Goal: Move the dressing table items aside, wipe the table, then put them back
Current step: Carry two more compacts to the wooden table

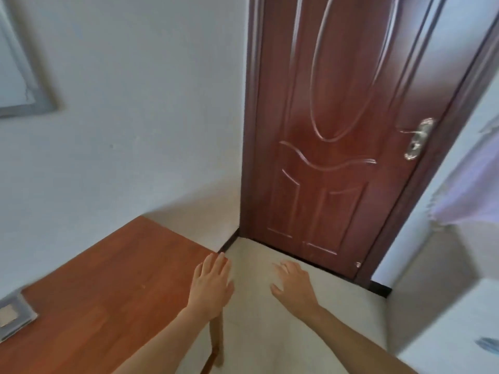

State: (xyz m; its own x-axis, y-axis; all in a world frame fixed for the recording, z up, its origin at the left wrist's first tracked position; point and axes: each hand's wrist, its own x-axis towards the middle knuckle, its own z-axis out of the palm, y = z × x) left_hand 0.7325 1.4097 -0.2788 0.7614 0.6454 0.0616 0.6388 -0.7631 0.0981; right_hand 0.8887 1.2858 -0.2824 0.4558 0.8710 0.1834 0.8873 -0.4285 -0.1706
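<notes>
One smooth, red-brown wood-grain bench [108, 292] is seen lower left. Left hand [212, 282] is held flat over its right edge, fingers together; right hand [293, 286] is held over pale floor [270, 333], fingers loosely spread.

Table [108, 279]: reddish-brown, fine wood grain. Door [324, 157]: darker red-brown, raised oval and wavy line pattern; handle [417, 139] silver. Wall [148, 103]: pale bluish white, plain. Floor [270, 319]: cream, unpatterned. Skirting [228, 245]: black. Cloth [472, 190] at right: pale lilac. Flat item [13, 317] on table's left edge: grey, beige centre.
</notes>
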